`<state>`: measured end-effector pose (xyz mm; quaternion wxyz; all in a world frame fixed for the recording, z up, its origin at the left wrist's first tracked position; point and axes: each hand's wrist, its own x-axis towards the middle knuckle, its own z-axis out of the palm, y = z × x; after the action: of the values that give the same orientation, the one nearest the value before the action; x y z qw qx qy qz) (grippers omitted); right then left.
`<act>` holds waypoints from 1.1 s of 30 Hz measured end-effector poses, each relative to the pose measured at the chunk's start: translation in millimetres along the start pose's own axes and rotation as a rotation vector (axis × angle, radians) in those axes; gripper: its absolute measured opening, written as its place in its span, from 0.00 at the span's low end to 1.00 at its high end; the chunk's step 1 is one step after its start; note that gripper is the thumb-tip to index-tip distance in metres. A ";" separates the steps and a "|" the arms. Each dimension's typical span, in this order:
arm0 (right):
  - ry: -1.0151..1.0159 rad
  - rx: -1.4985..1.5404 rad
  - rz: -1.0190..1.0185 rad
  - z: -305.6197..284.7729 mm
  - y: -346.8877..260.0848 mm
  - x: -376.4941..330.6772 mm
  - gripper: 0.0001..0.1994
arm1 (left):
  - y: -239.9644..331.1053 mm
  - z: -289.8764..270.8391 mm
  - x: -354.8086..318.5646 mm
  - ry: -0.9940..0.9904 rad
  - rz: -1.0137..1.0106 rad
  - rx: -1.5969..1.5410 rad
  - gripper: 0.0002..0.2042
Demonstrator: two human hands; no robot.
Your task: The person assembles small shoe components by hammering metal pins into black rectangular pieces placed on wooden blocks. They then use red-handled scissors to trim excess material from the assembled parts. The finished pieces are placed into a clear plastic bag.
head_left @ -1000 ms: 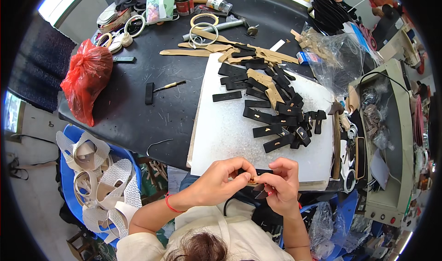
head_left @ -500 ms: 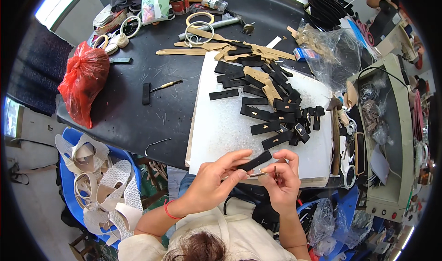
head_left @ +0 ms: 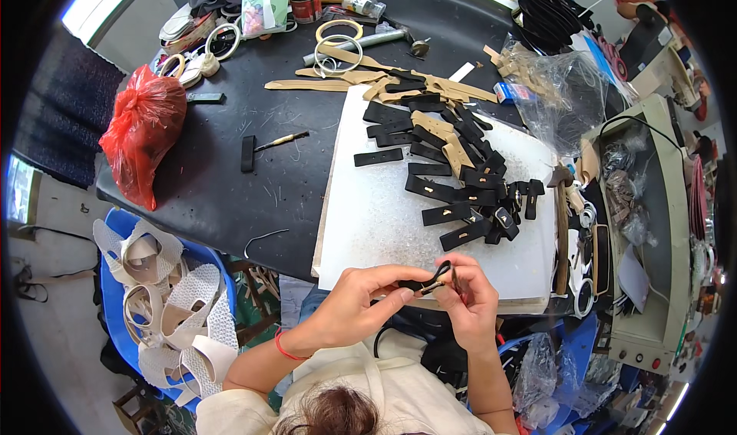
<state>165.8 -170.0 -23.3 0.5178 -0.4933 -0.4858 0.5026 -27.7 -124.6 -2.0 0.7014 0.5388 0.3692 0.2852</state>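
Note:
Near the board's front edge, my left hand [head_left: 367,303] pinches a short black strap [head_left: 443,269], which is bent over into a loop. My right hand [head_left: 472,301] is closed at the strap's looped end. A small dark, partly shiny piece shows among its fingers, mostly hidden, and its kind I cannot make out. Just beyond both hands, a pile of black straps [head_left: 430,188] with small gold-coloured fittings lies on the white board [head_left: 368,228]. A few tan straps [head_left: 457,157] are mixed into the pile.
A red plastic bag [head_left: 146,136] stands on the dark table at left, with an awl-like tool [head_left: 284,140] to its right. Below left is a blue basket [head_left: 115,312] of pale woven pieces. A hammer [head_left: 562,228] lies along the board's right side.
The black strap was held out nearly straight; now it is folded into a loop. My right fingers have closed in on its end.

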 end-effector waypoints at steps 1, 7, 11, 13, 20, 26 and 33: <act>0.002 0.036 -0.001 0.0 4.3 -0.9 0.10 | 0.5 1.3 0.0 -0.007 0.006 -0.010 0.14; 0.163 0.262 0.077 12.9 -2.9 -1.5 0.13 | 4.5 14.7 1.0 0.125 0.075 0.104 0.16; 0.178 0.311 0.328 14.0 -23.2 8.6 0.14 | -0.9 18.4 0.3 0.212 0.039 0.064 0.15; 0.099 0.303 0.449 3.7 -18.5 9.0 0.15 | -4.3 17.0 0.9 0.215 -0.001 0.034 0.14; 0.052 0.509 0.472 6.9 -16.8 9.2 0.11 | -15.0 17.9 1.4 0.199 0.016 -0.204 0.13; 0.125 0.043 0.233 8.2 -18.1 4.3 0.13 | -16.0 16.3 4.3 0.119 -0.020 -0.358 0.14; -0.060 -0.541 -0.275 -0.6 -30.3 16.1 0.24 | 4.2 5.5 7.9 0.006 -0.113 -0.402 0.15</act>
<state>168.0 -154.2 7.1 0.4163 -0.5278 -0.6792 0.2946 -18.7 -120.2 1.3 0.8086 0.3658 0.3366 0.3148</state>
